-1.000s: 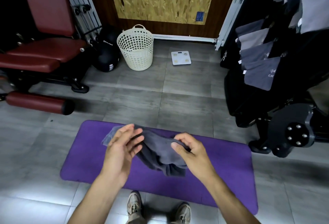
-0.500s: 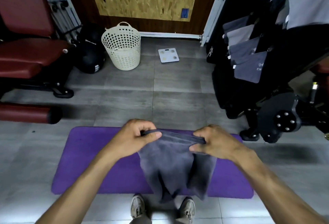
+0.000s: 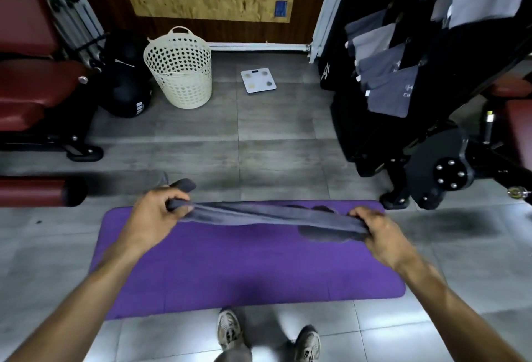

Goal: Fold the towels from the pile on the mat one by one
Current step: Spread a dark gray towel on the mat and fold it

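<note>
— So where's the dark grey cloth towel [image 3: 267, 214]?
— Stretched out in the air above the purple foam mat [image 3: 230, 269], edge-on to us. The left hand [image 3: 157, 217] has one end bunched in curled fingers, and the right hand [image 3: 377, 232] is closed round the other end.
— Anything behind?
— Well beyond the mat on the grey tiles, a cream perforated plastic basket [image 3: 180, 69] stands near a white bathroom scale [image 3: 258, 80].

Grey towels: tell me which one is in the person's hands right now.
The grey towel stretched between the left hand and right hand above the purple mat; the other grey cloths hang on the rack at right.
</note>
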Demonstrator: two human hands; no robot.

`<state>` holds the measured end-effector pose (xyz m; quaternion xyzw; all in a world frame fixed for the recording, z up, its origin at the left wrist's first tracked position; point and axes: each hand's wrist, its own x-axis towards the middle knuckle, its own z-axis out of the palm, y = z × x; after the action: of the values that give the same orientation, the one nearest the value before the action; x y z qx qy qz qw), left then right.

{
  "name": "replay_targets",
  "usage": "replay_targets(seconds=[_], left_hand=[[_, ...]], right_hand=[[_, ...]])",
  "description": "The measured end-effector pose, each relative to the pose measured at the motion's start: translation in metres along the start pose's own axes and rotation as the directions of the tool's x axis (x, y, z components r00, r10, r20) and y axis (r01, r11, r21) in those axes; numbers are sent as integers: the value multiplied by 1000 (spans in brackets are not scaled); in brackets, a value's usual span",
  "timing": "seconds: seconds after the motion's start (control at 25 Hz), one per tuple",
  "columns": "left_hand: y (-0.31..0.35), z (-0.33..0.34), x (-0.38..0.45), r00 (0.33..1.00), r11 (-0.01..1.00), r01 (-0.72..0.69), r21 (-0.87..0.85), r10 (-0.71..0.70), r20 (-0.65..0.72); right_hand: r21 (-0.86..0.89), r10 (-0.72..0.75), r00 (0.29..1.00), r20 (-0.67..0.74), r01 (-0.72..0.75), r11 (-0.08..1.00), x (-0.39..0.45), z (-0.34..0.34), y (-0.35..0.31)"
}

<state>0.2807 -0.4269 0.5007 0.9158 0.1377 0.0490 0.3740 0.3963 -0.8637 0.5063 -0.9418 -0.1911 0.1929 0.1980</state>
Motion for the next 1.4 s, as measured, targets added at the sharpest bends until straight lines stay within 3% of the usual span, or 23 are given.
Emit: replay_targets(seconds=[0.12,0.2,0.28,0.36,0.44,0.56,0.64,0.72,0.76,0.84,0.92,1.0,1.12,1.2,1.28,1.4], left_hand=[[-24,11,-24,999,976,16,219,-25,41],[-23,24,-43,995,959,74,275,-89,42],[-17,37,-60,980,969,134,208,-160,116],[-16,37,-76,913,975,207,81,-222,343],[-17,32,-89,784,935,353,23,-310,537],[-27,29,-86,614,841,539,-35,-365,700],[-41,42,-75,530,824,564,51,-408,744],[-65,71,-63,503,798,582,157,-505,701],[-84,93,-54,523,796,565,217,-549,652],[-133,144,-20,654,829,454,326,-559,510],[-189,193,30,842,873,321,368,-441,312],[-233,225,79,947,869,242,431,-308,89],[-289,269,128,996,845,69,531,-29,-84],[-335,316,144,990,829,25,559,56,-127],[-392,375,146,990,823,-11,568,88,-108],[-472,467,122,999,842,14,539,8,-39]], right_hand=[[-77,69,995,68,-64,995,-13,2,13],[-263,137,989,57,-118,957,-17,2,22],[-574,209,968,140,-93,814,-23,3,39],[-673,313,932,184,-113,731,-27,-3,58],[-650,390,889,239,-152,744,-30,-14,78],[-599,470,808,355,-190,778,-20,-24,100],[-417,490,782,385,-326,849,1,-12,118],[-149,521,786,333,-501,852,36,19,143],[-31,557,781,282,-573,819,60,46,158],[183,625,751,214,-659,729,115,110,192],[417,677,727,116,-654,631,176,161,220],[542,699,711,-74,-560,627,234,188,248],[401,544,703,-458,-383,832,298,220,292],[261,361,698,-619,-250,932,321,273,332],[125,199,711,-675,-156,980,328,339,369],[-43,78,773,-629,-135,990,320,442,428]])
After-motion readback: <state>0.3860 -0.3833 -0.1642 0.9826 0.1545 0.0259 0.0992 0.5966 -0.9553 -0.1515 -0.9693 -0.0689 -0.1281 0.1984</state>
